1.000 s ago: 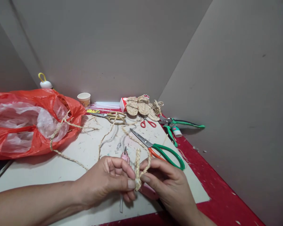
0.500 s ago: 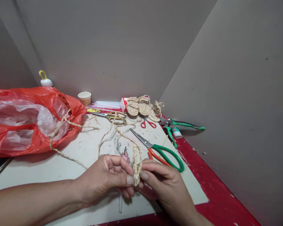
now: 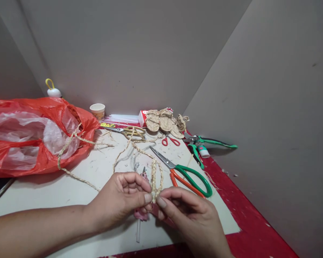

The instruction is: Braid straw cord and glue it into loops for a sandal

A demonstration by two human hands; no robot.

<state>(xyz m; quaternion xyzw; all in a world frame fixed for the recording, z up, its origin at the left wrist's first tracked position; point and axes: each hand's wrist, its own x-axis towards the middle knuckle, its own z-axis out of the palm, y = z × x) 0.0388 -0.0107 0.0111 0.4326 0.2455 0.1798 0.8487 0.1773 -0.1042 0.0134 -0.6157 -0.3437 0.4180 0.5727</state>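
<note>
A braided straw cord (image 3: 153, 175) is bent into a narrow upright loop, its lower end between my two hands. My left hand (image 3: 123, 195) pinches that end between thumb and fingers from the left. From the right, my right hand (image 3: 187, 211) grips the same end with thumb and forefinger. The cord runs back from the loop across the white board. A pink glue gun (image 3: 140, 214) with a clear stick lies beneath my hands, partly hidden by them. Large scissors (image 3: 188, 175) with green and orange handles rest open to the right of the loop.
A red plastic bag (image 3: 51, 157) fills the left side. Along the back are a paper cup (image 3: 97, 111), gold-handled scissors (image 3: 129, 132), woven straw pieces (image 3: 165, 122) and small red scissors (image 3: 170, 141). Green-handled pruners (image 3: 212, 142) lie at the right, by the wall (image 3: 271, 107).
My hands have moved up slightly along with the cord's pinched end, and my right hand has turned a little. The loop has opened wider on its right side.
</note>
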